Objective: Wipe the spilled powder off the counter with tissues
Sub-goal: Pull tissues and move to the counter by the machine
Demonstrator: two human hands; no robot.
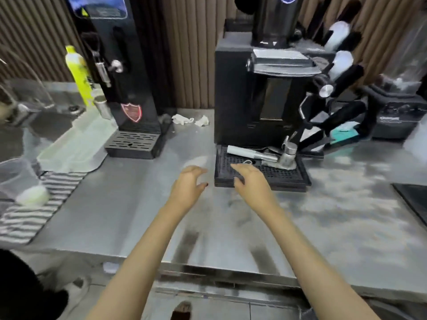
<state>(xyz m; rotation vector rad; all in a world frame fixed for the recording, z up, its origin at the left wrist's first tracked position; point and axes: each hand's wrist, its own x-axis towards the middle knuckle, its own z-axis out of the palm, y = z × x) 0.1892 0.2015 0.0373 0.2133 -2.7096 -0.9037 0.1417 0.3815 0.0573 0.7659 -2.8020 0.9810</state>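
Observation:
Both my hands reach out over the steel counter (129,218). My left hand (188,184) hovers with loosely curved fingers and holds nothing. My right hand (250,181) is open too, its fingers over the front left corner of the black drip tray (295,179) of the coffee grinder (254,93). A pale blurred patch (196,160) lies on the counter just beyond my left hand; I cannot tell whether it is powder. Two crumpled white tissues (190,120) lie at the back of the counter between the two machines.
A black water dispenser (124,88) stands at the back left beside a yellow bottle (79,72). A portafilter (286,153) lies on the drip tray. Striped and pale cloths (46,199) cover the left side by the sink. Black tools and a teal cloth (344,132) crowd the right.

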